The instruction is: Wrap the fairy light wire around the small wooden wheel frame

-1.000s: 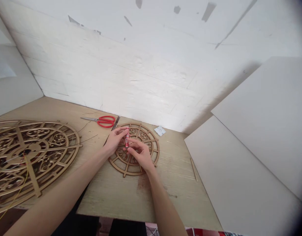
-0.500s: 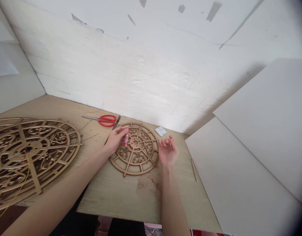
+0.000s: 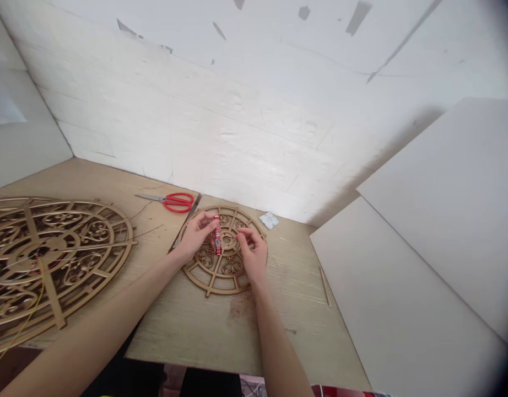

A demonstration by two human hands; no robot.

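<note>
The red tube (image 3: 218,237), its contents hidden, is over the smaller round lattice (image 3: 215,272), pinched near one end by your left hand (image 3: 196,234); your right hand (image 3: 254,253) hangs near it, fingers curled toward the thumb, though I cannot tell whether they hold anything.

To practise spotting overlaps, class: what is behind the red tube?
Behind the red tube, the smaller round openwork panel shows, lying on the wooden tabletop. Whatever part of the panel the tube and left hand cover can't be seen.
</note>
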